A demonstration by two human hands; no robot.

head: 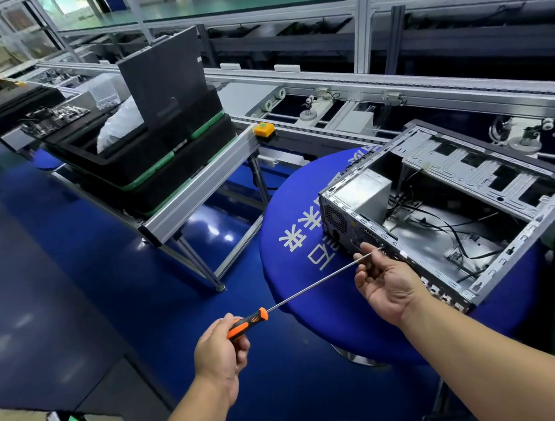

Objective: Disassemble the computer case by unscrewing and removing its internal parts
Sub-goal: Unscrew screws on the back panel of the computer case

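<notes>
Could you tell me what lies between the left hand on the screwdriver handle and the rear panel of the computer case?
In the head view, only the screwdriver's long metal shaft spans from the left hand to the computer case; the right hand pinches it near the tip.

Stacked black trays point(153, 167); perhaps motherboard point(54, 116).

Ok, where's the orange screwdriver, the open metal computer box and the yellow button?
Orange-and-black long-shafted screwdriver point(247, 323): head view, on its handle.
Open grey metal computer case point(516, 221): head view, on its upper frame rail.
Yellow box with green button point(264, 129): head view, on its top.

Screwdriver point(309, 291) tip behind right-hand fingers point(369, 253); case point(452, 216) screw unseen.
</notes>
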